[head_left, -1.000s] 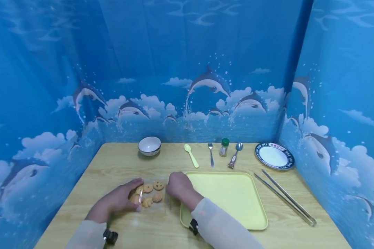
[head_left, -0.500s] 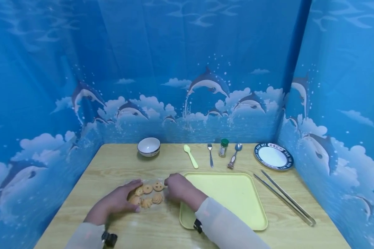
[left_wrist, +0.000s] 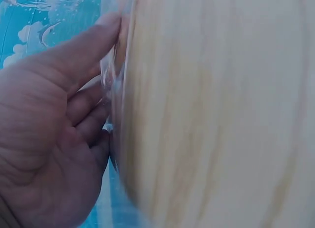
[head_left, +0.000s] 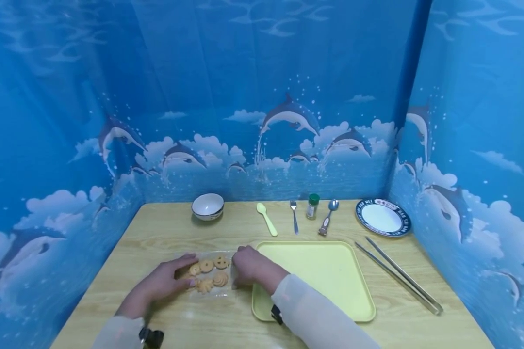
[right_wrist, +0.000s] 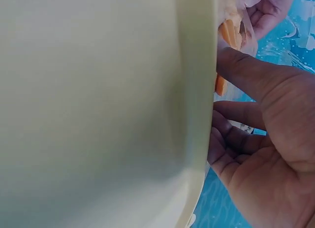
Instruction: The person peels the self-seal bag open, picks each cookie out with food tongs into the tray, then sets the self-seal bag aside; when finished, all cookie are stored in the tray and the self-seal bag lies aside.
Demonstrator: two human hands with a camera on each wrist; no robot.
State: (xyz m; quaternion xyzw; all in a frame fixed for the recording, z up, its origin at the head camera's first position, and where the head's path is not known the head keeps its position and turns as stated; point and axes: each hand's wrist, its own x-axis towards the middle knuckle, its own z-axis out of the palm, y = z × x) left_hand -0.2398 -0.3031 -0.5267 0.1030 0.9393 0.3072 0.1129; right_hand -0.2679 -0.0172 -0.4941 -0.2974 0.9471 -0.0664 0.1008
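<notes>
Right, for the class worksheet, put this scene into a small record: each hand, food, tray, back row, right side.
Left hand: touching the left end of the bag
Right hand: at the bag's right end, by the tray's left edge; its fingertips are hidden in the head view
Food: cookies, at least five showing, inside the clear bag
Tray: yellow, right of the bag
Back row, left to right: bowl, pale spoon, fork, jar, metal spoon, plate
Right side: tongs, tips apart

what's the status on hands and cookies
Left hand at left end of clear packet; right hand at right end, grip hidden. Cookies inside. Yellow tray close beside right hand.
</notes>
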